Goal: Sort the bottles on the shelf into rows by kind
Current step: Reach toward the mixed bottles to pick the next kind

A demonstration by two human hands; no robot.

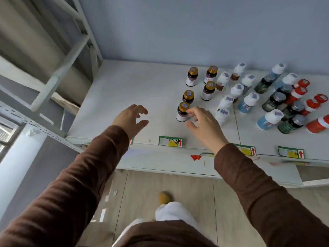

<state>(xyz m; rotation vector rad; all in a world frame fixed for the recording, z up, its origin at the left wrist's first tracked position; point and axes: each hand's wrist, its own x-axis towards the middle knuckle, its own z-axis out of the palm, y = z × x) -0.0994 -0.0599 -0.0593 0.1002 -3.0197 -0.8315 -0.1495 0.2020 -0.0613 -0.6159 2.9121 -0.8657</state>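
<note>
Bottles stand on a white shelf. Several dark bottles with gold caps are at the left, the nearest one at the front. To their right stand white-capped bottles, blue ones with white caps, dark green ones with grey caps and red ones. My right hand is open, its fingertips right beside the nearest gold-capped bottle; whether they touch it I cannot tell. My left hand hovers open over bare shelf to the left, holding nothing.
Green and yellow price tags line the shelf's front edge. A white metal rack frame rises at the left. The wall closes the shelf at the back. Below are a lower shelf and wood floor with my foot.
</note>
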